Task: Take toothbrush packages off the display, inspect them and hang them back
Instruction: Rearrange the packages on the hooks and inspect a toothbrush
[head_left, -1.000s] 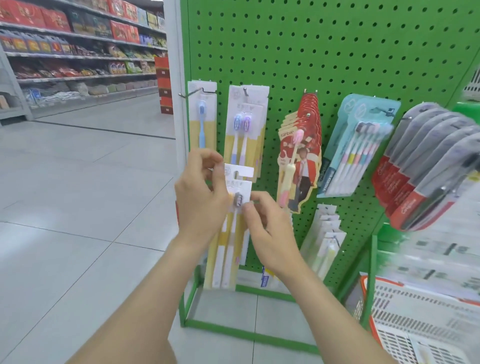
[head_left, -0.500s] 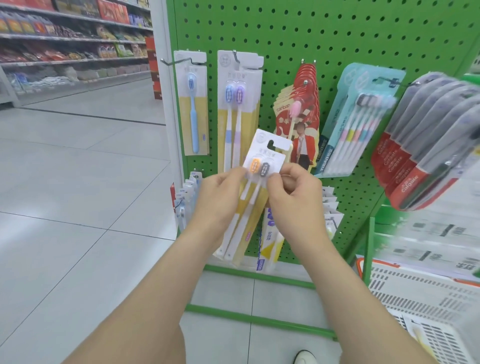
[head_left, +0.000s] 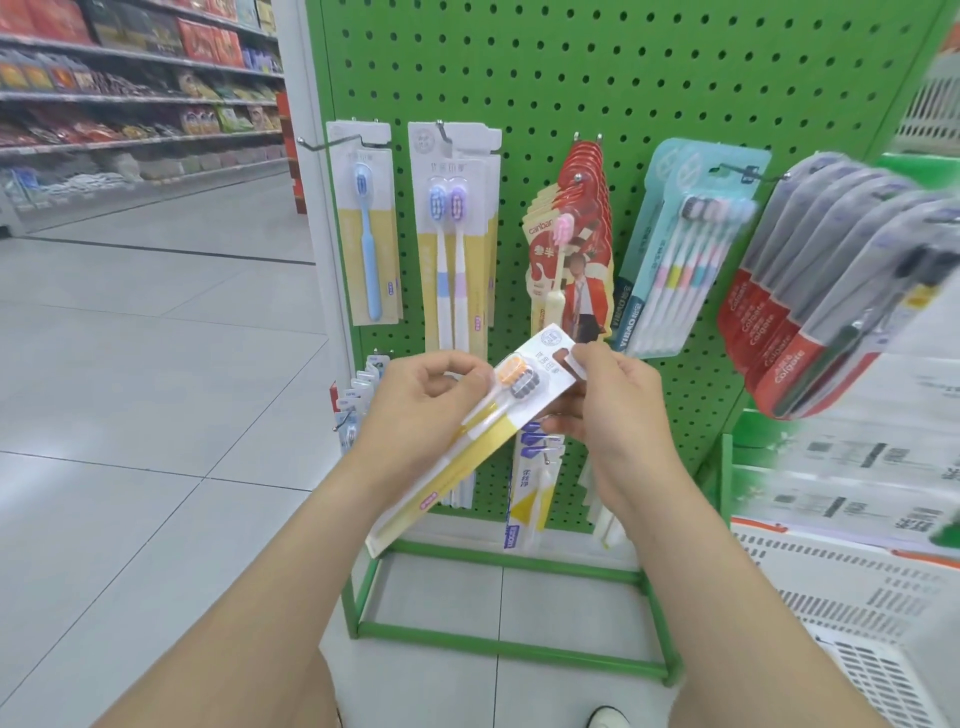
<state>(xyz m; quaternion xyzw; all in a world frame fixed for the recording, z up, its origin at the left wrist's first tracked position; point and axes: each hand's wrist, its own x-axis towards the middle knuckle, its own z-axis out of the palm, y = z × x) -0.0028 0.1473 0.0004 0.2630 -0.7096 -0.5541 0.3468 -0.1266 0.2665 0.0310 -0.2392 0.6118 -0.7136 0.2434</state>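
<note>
Pegboard (head_left: 571, 78) stands on pale tiled floor (head_left: 130, 415), stocked shelves (head_left: 130, 98) beyond.

Stocked shelves (head_left: 140, 93) line the far aisle beyond pale floor tiles (head_left: 130, 415); a white slotted basket (head_left: 857, 597) (blurred) stands lower right.

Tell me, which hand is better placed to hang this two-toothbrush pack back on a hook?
Probably the right hand: it pinches the two-toothbrush pack at its hang hole, nearest the pegboard. The left hand grips mid-pack.
</note>
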